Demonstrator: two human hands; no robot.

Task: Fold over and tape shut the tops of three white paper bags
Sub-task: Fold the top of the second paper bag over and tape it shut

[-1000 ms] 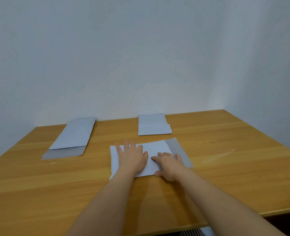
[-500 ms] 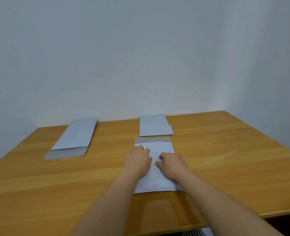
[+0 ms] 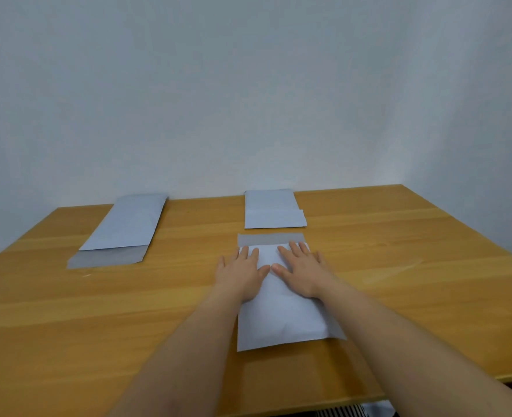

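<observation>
A white paper bag [image 3: 281, 320] lies flat and lengthwise in front of me on the wooden table [image 3: 399, 266], its grey top strip [image 3: 270, 238] pointing away. My left hand [image 3: 242, 273] and my right hand [image 3: 301, 270] both press flat on its upper part, fingers spread, thumbs almost touching. A second bag [image 3: 274, 210], shorter and with its top folded over, lies just beyond. A third bag [image 3: 122, 228] lies unfolded at the far left, its grey strip toward me.
White walls close off the table's far edge and the right side. The table's near edge runs along the bottom, with something striped [image 3: 339, 412] below it. No tape is in view.
The near bag has been turned from lying crosswise to lengthwise, grey strip now away from me. Both hands slid forward up the bag and spread flat.
</observation>
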